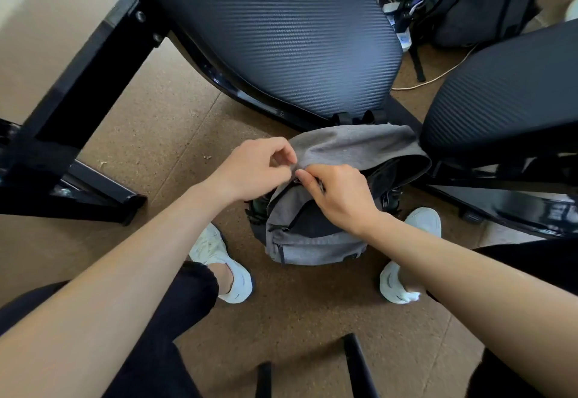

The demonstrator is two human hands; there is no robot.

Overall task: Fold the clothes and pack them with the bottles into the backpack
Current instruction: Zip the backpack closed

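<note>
Backpack (312,241) stands on the floor between my feet, its grey flap (353,144) arched over a dark opening. My left hand (253,172) pinches the flap's edge. My right hand (341,194) pinches at the top of the zipper (280,203), the pull hidden under my fingers. If I tug unevenly, I judge the slider could bite loose fabric, or the bag could topple.

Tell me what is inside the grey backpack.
Only a dark interior shows at the backpack opening under its grey flap; the left hand and right hand pinch the edge there. Any contents are covered.
</note>
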